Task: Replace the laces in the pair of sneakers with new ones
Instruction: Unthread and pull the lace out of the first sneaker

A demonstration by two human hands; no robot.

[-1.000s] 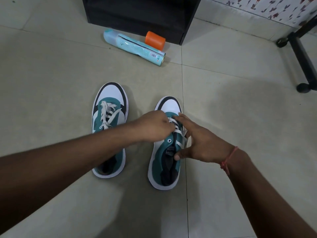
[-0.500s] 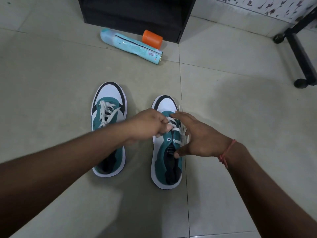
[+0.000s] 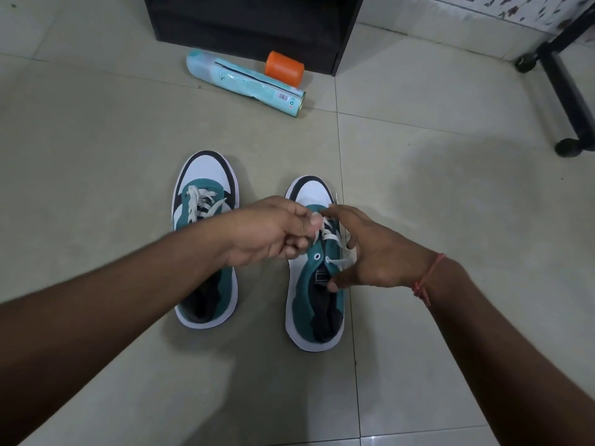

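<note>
Left sneaker (image 3: 206, 239) at 9 o'clock of left hand (image 3: 270, 231) pinching white lace (image 3: 331, 235) over right sneaker (image 3: 317, 284), right hand (image 3: 376, 255) spread on its far side, thumb at tongue; spray can (image 3: 248, 80), orange cap (image 3: 284, 68) at 12 o'clock.

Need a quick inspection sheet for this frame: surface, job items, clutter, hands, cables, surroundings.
Surface: tiled floor, pale, grout lines visible.
Job's things: left sneaker still laced; right sneaker with white lace partly loosened.
Clutter: aqua spray can lying on its side; orange cylinder behind it.
Hands: left hand pinches the lace; right hand spread, thumb on the tongue.
Cables: nothing seen.
Surroundings: black cabinet; black stand with wheels.
</note>
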